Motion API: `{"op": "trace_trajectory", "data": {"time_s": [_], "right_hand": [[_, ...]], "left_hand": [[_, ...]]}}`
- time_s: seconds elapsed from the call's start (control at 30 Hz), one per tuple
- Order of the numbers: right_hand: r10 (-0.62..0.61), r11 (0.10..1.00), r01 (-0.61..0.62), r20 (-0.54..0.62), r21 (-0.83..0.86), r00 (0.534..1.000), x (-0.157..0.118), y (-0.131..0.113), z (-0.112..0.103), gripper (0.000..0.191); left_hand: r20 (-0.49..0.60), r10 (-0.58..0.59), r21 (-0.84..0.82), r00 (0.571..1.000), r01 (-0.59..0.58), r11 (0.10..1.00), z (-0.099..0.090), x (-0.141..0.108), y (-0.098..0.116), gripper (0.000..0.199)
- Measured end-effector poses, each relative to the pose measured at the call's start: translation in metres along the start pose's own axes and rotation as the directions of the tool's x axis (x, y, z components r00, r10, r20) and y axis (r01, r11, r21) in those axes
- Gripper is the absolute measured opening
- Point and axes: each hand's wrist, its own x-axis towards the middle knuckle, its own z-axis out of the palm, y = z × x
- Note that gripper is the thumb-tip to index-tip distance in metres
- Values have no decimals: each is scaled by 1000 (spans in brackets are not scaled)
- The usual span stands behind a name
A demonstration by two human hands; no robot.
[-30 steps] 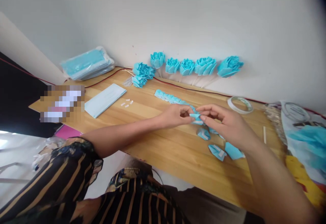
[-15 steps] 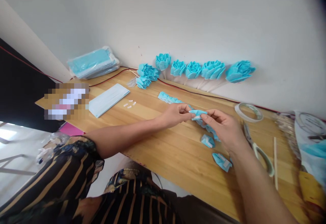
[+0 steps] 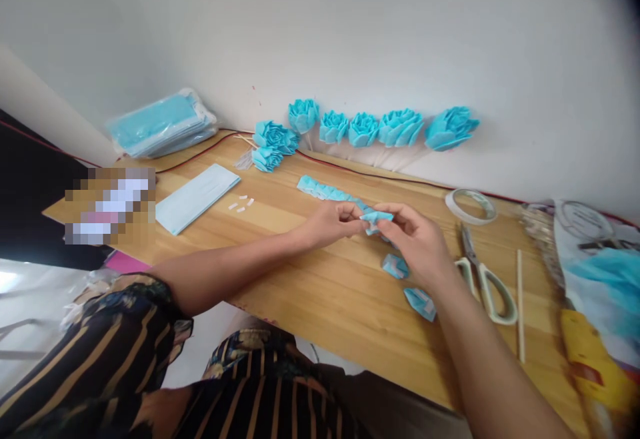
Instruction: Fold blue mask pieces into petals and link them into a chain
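A small folded blue petal piece [image 3: 374, 219] with a white patch is pinched between my two hands above the wooden table. My left hand [image 3: 334, 223] grips its left end with thumb and fingertips. On its right end, the thumb and fingers of my right hand [image 3: 415, 236] are closed. Behind the hands runs a row of similar folded blue petals [image 3: 325, 190], partly hidden by them. Two loose folded pieces, one nearer my right hand [image 3: 395, 266] and one closer to the table's front [image 3: 420, 304], lie below my right wrist.
Blue flowers on sticks [image 3: 364, 129] lean along the wall. Scissors [image 3: 483, 279], a tape roll [image 3: 471, 206], a thin stick [image 3: 521, 306] and a yellow tool [image 3: 593, 352] lie at right. Flat blue sheets [image 3: 199, 198], small white strips [image 3: 241, 204] and a bagged blue stack [image 3: 163, 122] are at left.
The view has shifted, so the table's things sit further left and more of the scissors shows. Both hands still hold the petal piece, which is now tilted a little differently.
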Motion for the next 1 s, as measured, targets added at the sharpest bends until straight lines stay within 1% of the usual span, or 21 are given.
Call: {"op": "trace_trajectory", "data": {"time_s": [0.07,0.13,0.23,0.3,0.4,0.5,0.63,0.8,1.0], "right_hand": [[-36,999,36,-7,-35,999,-1,1,4,30],[-65,997,64,-33,-37,997,-3,1,6,26],[-77,997,75,-75,-25,994,-5,-1,3,26],[-90,995,85,-112,-50,990,-5,-4,0,29],[-104,993,95,-158,-68,982,-6,-8,-4,34],[-64,998,61,-135,-33,989,-5,-8,-4,33],[-58,998,56,-61,-34,996,-3,-1,-1,34],[-85,993,79,-67,-85,994,-2,8,0,36],[-85,987,77,-53,-144,995,-4,7,-1,36]], "left_hand": [[15,43,22,999,-43,999,2,-2,-1,33],[35,70,59,997,-72,996,3,-3,-2,31],[52,66,110,996,-72,991,3,-4,-2,27],[35,52,103,998,-56,993,2,-3,-2,26],[-18,35,38,999,-34,999,0,-2,0,27],[-58,20,-2,998,-20,1000,-2,0,1,33],[-32,35,-22,999,-36,999,-3,1,-3,37],[10,74,-46,997,-74,996,-3,3,-7,31],[-35,73,-22,997,-74,997,-2,4,-6,28]]}}
